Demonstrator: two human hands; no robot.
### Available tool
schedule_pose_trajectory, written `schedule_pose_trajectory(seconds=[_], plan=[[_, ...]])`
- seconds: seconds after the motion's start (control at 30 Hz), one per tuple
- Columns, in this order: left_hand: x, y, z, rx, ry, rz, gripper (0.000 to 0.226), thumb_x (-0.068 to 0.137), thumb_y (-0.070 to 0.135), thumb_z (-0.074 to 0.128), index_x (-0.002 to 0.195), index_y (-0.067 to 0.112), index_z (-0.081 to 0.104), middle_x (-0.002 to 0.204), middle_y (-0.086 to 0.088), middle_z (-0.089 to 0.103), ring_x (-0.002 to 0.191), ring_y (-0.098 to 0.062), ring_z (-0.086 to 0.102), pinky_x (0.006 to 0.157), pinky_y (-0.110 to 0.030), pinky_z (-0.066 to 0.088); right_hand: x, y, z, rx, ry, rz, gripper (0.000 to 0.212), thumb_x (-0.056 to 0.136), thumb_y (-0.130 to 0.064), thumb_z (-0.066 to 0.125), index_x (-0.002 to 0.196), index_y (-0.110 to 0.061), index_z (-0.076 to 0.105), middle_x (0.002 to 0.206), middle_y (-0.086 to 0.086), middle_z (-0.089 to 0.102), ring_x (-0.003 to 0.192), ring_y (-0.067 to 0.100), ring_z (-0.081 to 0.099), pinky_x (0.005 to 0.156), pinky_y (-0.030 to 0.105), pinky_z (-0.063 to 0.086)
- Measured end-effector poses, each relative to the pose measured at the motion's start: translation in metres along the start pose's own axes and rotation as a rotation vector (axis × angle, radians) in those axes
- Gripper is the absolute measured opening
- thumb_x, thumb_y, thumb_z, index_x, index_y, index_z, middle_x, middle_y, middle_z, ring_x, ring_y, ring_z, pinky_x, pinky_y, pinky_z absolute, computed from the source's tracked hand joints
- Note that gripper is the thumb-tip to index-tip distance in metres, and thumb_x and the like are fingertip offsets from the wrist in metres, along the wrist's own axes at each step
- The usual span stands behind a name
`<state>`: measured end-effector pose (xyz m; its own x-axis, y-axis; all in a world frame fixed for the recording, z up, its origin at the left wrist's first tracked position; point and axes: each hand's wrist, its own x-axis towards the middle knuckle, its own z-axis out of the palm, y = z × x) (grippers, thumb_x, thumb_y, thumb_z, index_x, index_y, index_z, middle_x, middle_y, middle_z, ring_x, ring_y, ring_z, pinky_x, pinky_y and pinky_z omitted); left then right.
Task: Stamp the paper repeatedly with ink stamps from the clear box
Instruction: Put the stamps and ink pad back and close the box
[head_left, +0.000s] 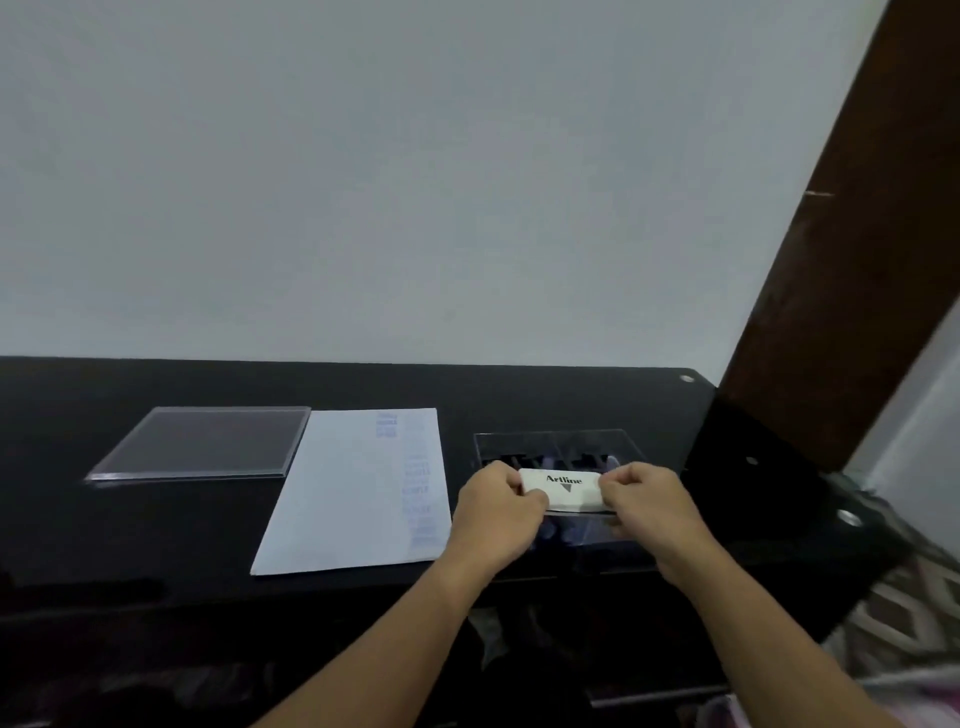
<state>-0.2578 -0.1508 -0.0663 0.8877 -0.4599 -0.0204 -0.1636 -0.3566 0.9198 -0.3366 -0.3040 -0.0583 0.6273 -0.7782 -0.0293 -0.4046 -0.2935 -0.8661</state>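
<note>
**Both hands at the clear box.** You are gripping the white Artline case (563, 488) by its two short ends, just above the near part of the clear box (613, 434). The box is sitting on the black table (156, 530), to the right of the paper (343, 499).

Your left hand (498, 506) is pinching the left end of the case, with its fingers curled in tight. Your right hand (644, 501) is pinching the right end in the same curled way. Neither hand is holding anything else. Whether the case is a pad or a stamp, and whether it is opening, cannot be told from this view.

To do this step well, you should be keeping the case level and easing its parts apart evenly. That way no inked face is tipping toward your fingers or the table.

Dark shapes, probably further stamps, are lying in the far compartments of the box. The paper is lying flat, just left of your left hand, with faint blue stamp marks (415, 488) running down its right margin. The clear lid (208, 444) is resting just beside the paper's far left corner.
</note>
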Motion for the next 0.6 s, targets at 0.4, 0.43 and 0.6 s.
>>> schedule_pose_trajectory(seconds=[0.4,0.43,0.6], plan=[[0.039,0.034,0.066,0.213,-0.125,0.076,0.009,0.087,0.024,0.063,0.086,0.015,0.064,0.092,-0.002,0.07,0.065,-0.015,0.061,0.053,-0.027,0.047,0.054,0.026,-0.048,-0.159,0.072,0.013,0.017,0.086,-0.017,0.064,0.073,-0.017,0.074,0.075,-0.001,0.072,0.077,0.02,0.068,0.063,0.029,0.052],[0.042,0.035,0.069,0.215,-0.134,0.064,0.01,0.087,0.023,0.062,0.086,0.014,0.065,0.089,-0.003,0.07,0.06,-0.016,0.059,0.052,-0.028,0.047,0.055,0.027,-0.05,-0.179,0.073,0.013,0.017,0.087,-0.017,0.063,0.075,-0.016,0.075,0.076,-0.002,0.072,0.077,0.018,0.066,0.06,0.025,0.048],[0.044,0.03,0.084,0.234,-0.139,0.049,0.039,0.086,0.015,0.056,0.048,0.015,0.049,0.053,-0.001,0.054,0.05,-0.018,0.046,0.055,-0.035,0.05,0.065,0.029,-0.047,-0.304,0.027,-0.016,0.016,0.089,-0.014,0.062,0.08,-0.015,0.076,0.082,0.001,0.072,0.076,0.012,0.063,0.059,0.024,0.044]])
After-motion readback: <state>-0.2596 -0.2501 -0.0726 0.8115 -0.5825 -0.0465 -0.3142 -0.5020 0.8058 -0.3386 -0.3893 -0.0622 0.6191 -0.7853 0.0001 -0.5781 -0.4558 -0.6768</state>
